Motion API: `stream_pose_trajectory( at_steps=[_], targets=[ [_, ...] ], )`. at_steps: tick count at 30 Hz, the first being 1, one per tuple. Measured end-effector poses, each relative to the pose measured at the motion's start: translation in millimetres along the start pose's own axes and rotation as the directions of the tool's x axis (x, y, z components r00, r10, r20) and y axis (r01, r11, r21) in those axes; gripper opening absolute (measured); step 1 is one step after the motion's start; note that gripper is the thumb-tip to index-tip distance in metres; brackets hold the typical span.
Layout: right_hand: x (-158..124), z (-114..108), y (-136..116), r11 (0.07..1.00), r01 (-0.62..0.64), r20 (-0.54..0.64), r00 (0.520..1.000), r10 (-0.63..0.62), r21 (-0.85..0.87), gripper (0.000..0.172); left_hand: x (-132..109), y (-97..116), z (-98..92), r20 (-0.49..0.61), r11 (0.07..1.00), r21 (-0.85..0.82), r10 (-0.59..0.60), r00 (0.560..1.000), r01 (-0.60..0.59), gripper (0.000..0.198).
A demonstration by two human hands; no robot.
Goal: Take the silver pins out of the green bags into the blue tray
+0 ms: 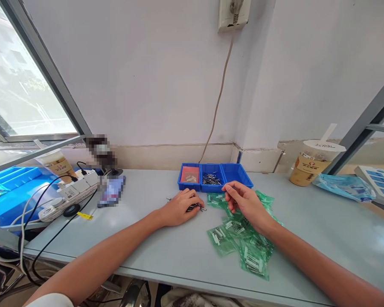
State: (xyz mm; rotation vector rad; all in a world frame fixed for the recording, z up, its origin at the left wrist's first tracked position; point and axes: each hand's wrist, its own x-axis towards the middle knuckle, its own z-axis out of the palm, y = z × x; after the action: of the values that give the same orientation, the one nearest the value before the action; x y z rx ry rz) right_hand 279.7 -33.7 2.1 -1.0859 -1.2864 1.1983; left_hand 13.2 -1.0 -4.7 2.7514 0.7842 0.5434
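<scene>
My left hand (181,207) rests on the grey table, its fingers curved over a small heap of metal screws (193,207); a few stick out around it. My right hand (240,199) hovers over green plastic bags (222,239) of small metal parts, thumb and fingertips pinched together; anything between them is too small to make out. Behind my hands stand three joined blue bins (238,175). The left bin holds a red packet (190,174), the middle one many dark metal screws (211,178), and the right one looks empty.
At the left are a power strip (71,192) with cables, a blurred phone (111,191), a drink cup (58,165) and a blue tray (19,179). Another cup (312,164) and a blue-white packet (344,186) stand at the right. A cord (220,94) hangs down the wall.
</scene>
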Motion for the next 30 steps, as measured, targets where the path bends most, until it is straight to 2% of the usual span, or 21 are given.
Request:
stream_pose_trajectory(
  at_steps=[30],
  targets=[
    [-3.4, 1.5, -4.5, 0.994, -0.031, -0.016, 0.999, 0.029, -0.105, 0.05, -0.2, -1.0, 0.4, 0.01, 0.999, -0.053, -0.005, 1.0, 0.006, 0.024]
  ],
)
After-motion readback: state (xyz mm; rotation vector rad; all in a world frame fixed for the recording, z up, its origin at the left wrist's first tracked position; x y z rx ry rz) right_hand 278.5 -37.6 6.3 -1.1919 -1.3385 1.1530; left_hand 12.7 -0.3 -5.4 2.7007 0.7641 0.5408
